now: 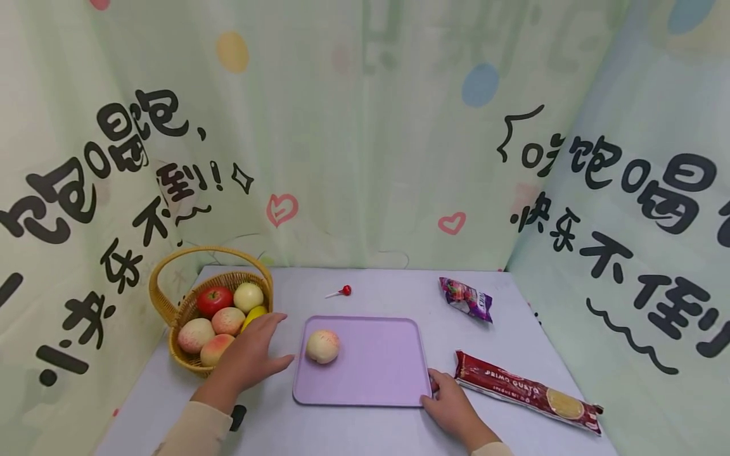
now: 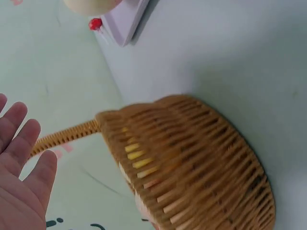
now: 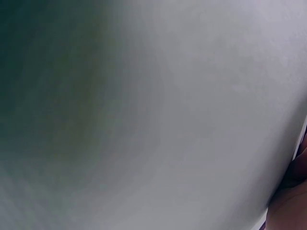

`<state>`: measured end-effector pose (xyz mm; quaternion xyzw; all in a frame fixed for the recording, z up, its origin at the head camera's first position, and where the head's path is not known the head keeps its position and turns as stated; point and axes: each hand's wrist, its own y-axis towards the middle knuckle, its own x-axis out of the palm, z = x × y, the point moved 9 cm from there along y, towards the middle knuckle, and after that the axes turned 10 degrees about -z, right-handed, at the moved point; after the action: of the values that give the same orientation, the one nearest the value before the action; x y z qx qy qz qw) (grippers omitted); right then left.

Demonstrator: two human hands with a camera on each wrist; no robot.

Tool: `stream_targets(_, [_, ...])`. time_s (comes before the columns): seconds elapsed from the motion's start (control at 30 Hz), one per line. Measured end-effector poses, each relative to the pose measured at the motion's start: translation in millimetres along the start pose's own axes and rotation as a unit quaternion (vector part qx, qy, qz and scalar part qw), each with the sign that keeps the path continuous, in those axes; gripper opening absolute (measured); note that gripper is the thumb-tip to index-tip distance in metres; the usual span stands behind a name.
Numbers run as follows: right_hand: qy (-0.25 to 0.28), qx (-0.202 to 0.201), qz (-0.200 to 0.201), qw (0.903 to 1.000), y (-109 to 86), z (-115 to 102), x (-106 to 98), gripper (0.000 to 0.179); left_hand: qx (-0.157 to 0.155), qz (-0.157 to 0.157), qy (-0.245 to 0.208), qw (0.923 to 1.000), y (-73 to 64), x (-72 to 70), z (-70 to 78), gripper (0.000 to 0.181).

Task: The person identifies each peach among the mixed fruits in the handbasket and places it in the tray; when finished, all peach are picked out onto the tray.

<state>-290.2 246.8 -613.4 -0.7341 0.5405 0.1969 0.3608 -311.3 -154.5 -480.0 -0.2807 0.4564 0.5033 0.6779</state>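
Biggest first: we have a pale green curtain with dark lettering, hearts and coloured dots, hanging behind the white bench and down both its sides.

On the bench we log a woven basket, handle up, by the left edge near the far left corner. We see fruit heaped inside, detailed below.

Next, a lilac tray, flat, mid-bench, well in from the left and right edges.

Then a long dark red packet, lying at a slant near the right edge, its far end just beside the right hand.

Hands: our left hand is up between basket and tray, fingers and thumb spread apart, nothing in it; it covers part of the basket's near right side in the head view. Our right hand is clamped on the tray's right edge, close to its near right corner; the right wrist view shows only a sliver of it.

A purple snack bag lies near the bench's far right corner.

Single peach sits on the tray by its left edge, toward the far left corner. In the basket we count three more peaches, a red fruit, a pale round fruit and a yellow one, partly hidden.

Smallest: red lollipop near the bench's far edge, beyond the tray.
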Motion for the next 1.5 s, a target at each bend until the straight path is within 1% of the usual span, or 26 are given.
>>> stream_targets(0.13, [-0.004, 0.004, -0.001, 1.0000, -1.1, 0.5, 0.0, 0.067, 0.005, 0.004, 0.010, 0.9999, -3.3, -5.3, -6.1, 0.081])
stream_targets(0.3, [-0.005, 0.003, -0.004, 1.0000, -1.0, -1.3, -0.3, 0.068, -0.001, 0.002, 0.010, 1.0000, -6.9, -13.9, -14.5, 0.082])
stream_targets(0.5, [-0.002, -0.008, 0.003, 1.0000, -2.6, -3.0, -1.2, 0.067, -0.041, -0.007, 0.005, 0.9991, -14.3, -23.1, -26.5, 0.082])
stream_targets(0.57, [-0.001, -0.007, 0.002, 1.0000, -3.1, -2.7, -1.8, 0.067, -0.047, -0.008, -0.002, 0.9989, -16.8, -25.7, -30.2, 0.082])
stream_targets(0.7, [0.000, -0.004, -0.004, 1.0000, -4.3, -3.5, -1.9, 0.067, -0.042, -0.001, -0.012, 0.9991, -20.5, -28.0, -38.8, 0.082])
stream_targets(0.9, [0.004, -0.005, -0.013, 0.9999, -6.2, -6.1, -1.2, 0.068, -0.039, 0.013, -0.007, 0.9991, -23.6, -27.8, -57.1, 0.079])
stream_targets(1.0, [0.002, -0.004, -0.011, 0.9999, -6.4, -5.8, -2.2, 0.068, -0.030, 0.024, -0.009, 0.9992, -24.7, -29.6, -62.5, 0.076])
stream_targets(1.07, [-0.001, -0.004, -0.011, 0.9999, -6.2, -5.8, -1.8, 0.068, -0.030, 0.025, -0.017, 0.9991, -25.3, -30.7, -66.2, 0.077])
stream_targets(1.13, [-0.003, -0.002, -0.011, 0.9999, -5.7, -5.2, -1.7, 0.068, -0.039, 0.021, -0.033, 0.9985, -26.7, -31.3, -70.5, 0.078])
stream_targets(1.3, [-0.003, 0.000, -0.011, 0.9999, -5.1, -4.3, -1.6, 0.068, -0.078, 0.006, -0.079, 0.9939, -31.0, -30.1, -84.6, 0.088])
stream_targets(1.4, [0.000, 0.002, -0.011, 0.9999, -5.2, -4.1, -1.6, 0.068, -0.096, 0.002, -0.087, 0.9916, -33.1, -29.0, -91.7, 0.092])
stream_targets(1.5, [-0.002, 0.001, -0.009, 1.0000, -5.0, -4.3, -1.5, 0.068, -0.110, -0.004, -0.090, 0.9899, -34.0, -27.5, -97.4, 0.092])
